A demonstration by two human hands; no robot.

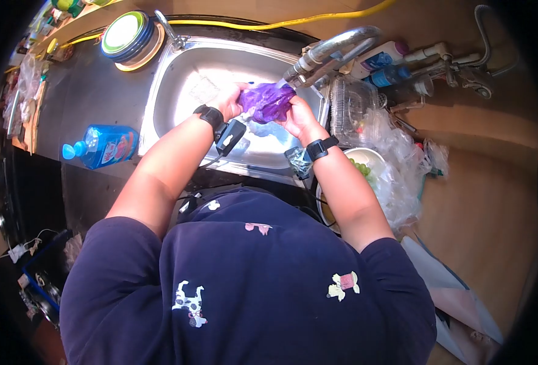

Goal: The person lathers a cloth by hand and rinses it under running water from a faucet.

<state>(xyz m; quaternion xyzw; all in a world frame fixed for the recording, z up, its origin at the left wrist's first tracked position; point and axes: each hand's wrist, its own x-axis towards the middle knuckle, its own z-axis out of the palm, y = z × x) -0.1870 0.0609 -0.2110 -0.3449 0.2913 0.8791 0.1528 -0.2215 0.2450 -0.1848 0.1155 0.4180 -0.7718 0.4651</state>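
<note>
A crumpled, wet-looking purple cloth (pixel 268 102) is stretched between my hands above the steel sink (pixel 178 67), just under the faucet (pixel 327 52). My left hand (pixel 229 102) grips its left edge, with fingers partly hidden by glare. On the other side, my right hand (pixel 297 117) has its fingers closed on the right edge of the cloth. Whitish water or foam shows beneath the cloth in the basin. Both wrists carry black straps with small devices.
A blue detergent bottle (pixel 109 146) lies on the dark counter at left. Stacked round containers (pixel 126 36) stand behind it. Right of the sink are a clear plastic box (pixel 351 109), plastic bags (pixel 400 182) and a bowl (pixel 366 157) with green grapes. A yellow hose (pixel 251 26) runs along the back.
</note>
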